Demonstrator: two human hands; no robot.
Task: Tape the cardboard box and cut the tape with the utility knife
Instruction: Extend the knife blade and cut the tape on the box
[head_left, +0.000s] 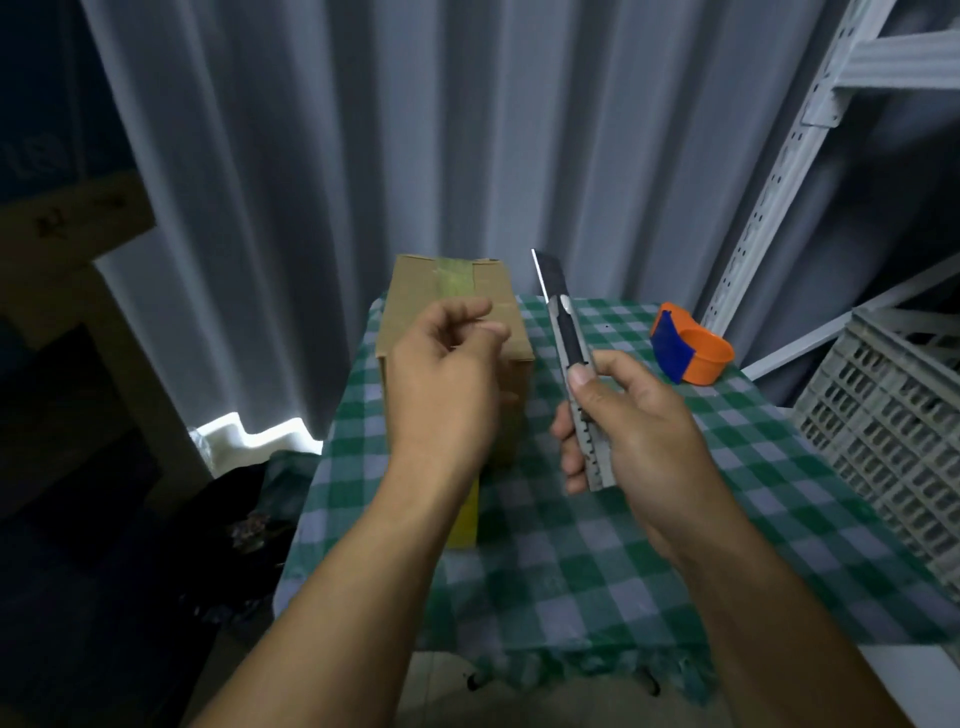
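A small cardboard box (415, 291) stands on the left part of a green checked tablecloth (597, 545), with a yellowish strip of tape (454, 280) along its top and another strip hanging down its near side. My left hand (441, 379) hovers in front of the box, fingers loosely curled and holding nothing. My right hand (634, 421) grips a grey utility knife (571, 358) upright, its blade out and pointing up and away, thumb on the slider. An orange and blue tape dispenser (688, 351) lies to the right, beyond the knife.
A grey plastic crate (893, 431) sits at the right edge of the table. White metal shelving (789, 156) rises behind it. A pale curtain hangs behind the table. Dark clutter and white foam (249, 436) lie on the floor to the left.
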